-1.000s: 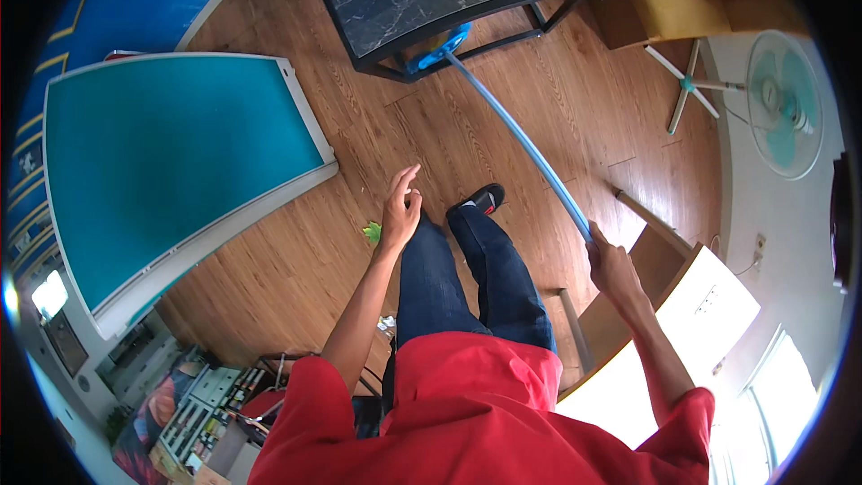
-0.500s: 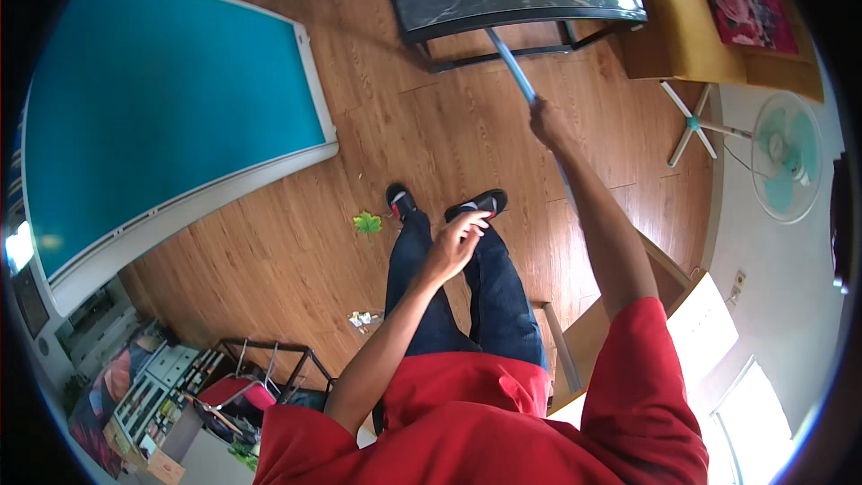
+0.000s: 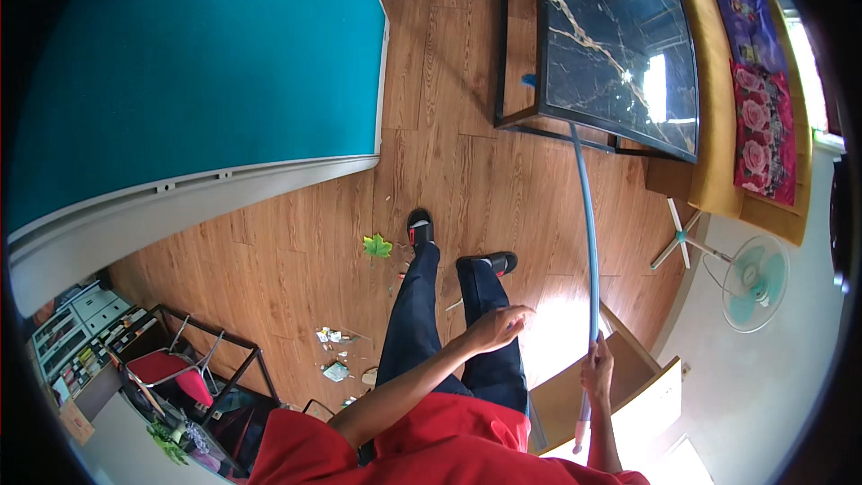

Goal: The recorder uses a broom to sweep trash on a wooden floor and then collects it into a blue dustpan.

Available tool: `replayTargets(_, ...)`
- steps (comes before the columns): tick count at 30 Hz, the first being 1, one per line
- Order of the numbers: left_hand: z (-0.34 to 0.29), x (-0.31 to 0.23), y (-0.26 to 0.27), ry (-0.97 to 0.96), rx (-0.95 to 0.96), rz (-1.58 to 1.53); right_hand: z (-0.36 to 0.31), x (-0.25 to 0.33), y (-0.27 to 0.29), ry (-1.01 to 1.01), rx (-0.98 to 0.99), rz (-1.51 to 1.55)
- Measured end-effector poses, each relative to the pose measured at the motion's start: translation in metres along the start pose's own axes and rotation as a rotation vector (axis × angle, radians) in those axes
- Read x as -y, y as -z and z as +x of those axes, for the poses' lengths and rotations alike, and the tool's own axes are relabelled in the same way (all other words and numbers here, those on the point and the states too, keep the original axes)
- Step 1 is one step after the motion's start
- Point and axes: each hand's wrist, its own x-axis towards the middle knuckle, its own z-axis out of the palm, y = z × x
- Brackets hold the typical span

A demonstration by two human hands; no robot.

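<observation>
My right hand (image 3: pixel 597 370) is wrapped round a long light-blue pole (image 3: pixel 590 242) near its capped lower end. The pole runs away from me and its far end passes beneath the black marbled table (image 3: pixel 611 54), where the tabletop hides it. A small blue patch (image 3: pixel 528 80) shows under the table's left side; whether it belongs to the pole I cannot tell. My left hand (image 3: pixel 499 328) hovers in front of my right thigh, fingers loosely stretched out, with nothing in it.
A green leaf (image 3: pixel 377 246) lies left of my feet. Crumpled litter (image 3: pixel 334 370) is scattered nearer on the floor (image 3: pixel 287 278). A large teal board (image 3: pixel 197 54) stands left. On the right are a yellow sofa (image 3: pixel 718 189), a fan (image 3: pixel 754 283) and an open wooden box-like piece (image 3: pixel 628 368).
My right hand has drawn back toward me along with the pole. The view has turned left, shifting the table rightward. My left hand has moved a little right and lower in view.
</observation>
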Motion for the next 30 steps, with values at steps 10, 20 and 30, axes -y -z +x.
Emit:
replayTargets(10, -0.043, 0.019, 0.046, 0.158, 0.082, -0.049, 0.107, 0.052, -0.097, 0.108, -0.042, 0.391)
replayTargets(20, -0.072, -0.039, -0.039, 0.428, 0.995, -0.355, -0.103, 0.009, -0.067, -0.28, -0.165, 0.5)
replayTargets(30, -0.073, -0.029, -0.038, 0.669, 0.528, -0.196, 0.003, 0.053, -0.143, -0.449, -0.298, 0.833)
